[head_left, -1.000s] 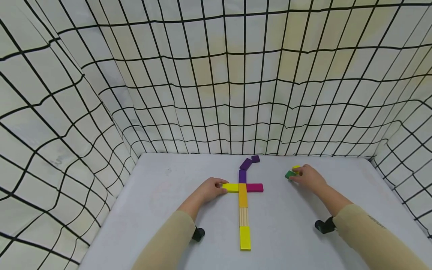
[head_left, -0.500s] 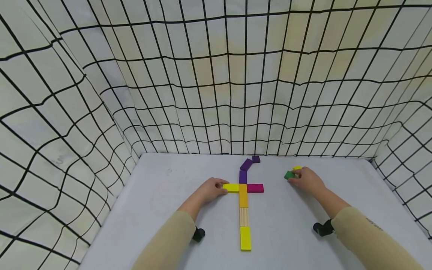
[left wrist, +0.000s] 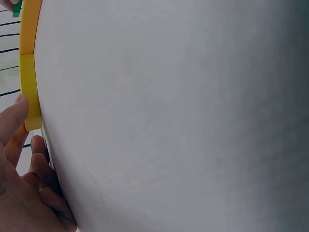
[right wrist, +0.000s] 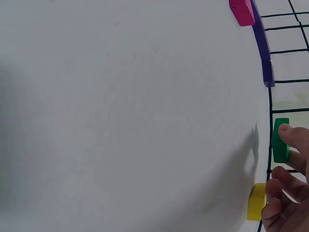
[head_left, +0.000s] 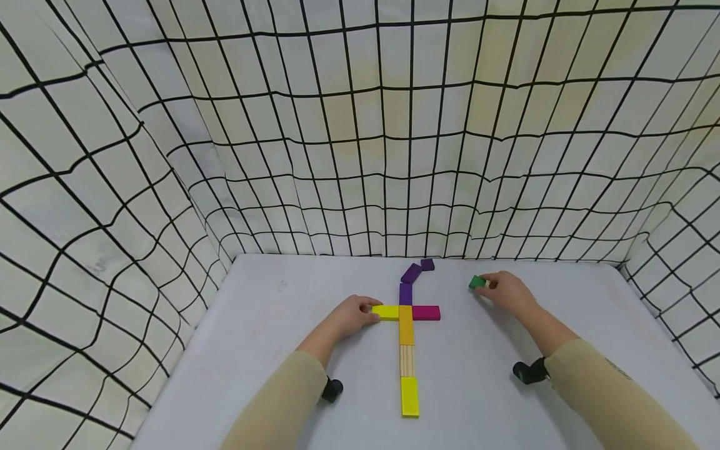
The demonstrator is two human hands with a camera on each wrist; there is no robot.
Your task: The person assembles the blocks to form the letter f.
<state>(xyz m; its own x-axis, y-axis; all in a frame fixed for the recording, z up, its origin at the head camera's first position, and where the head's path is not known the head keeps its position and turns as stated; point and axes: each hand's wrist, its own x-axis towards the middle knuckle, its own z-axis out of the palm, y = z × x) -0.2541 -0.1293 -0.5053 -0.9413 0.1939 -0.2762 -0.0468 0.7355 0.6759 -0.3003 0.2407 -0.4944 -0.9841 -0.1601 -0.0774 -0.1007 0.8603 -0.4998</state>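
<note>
At the left arm of a cross of flat blocks, my left hand (head_left: 353, 315) pinches the outer end of a yellow block (head_left: 386, 313); thumb and finger lie along its sides in the left wrist view. My right hand (head_left: 509, 292), at the far right, pinches a green block (head_left: 477, 282) between thumb and finger, held above the table by the shadow in the right wrist view. There, another yellow block (right wrist: 256, 203) shows beside the lower fingers; whether they touch it I cannot tell.
An orange block (head_left: 406, 325), a plain wood block (head_left: 407, 361) and a yellow block (head_left: 410, 397) form the stem. A magenta block (head_left: 426, 313) makes the right arm. Purple blocks (head_left: 405, 294) bend toward the back edge. Black netting (head_left: 382, 137) surrounds the white table (head_left: 253, 337).
My right hand has shifted slightly left and away with the green block. The yellow block behind it is no longer visible in the head view. My left hand stays put.
</note>
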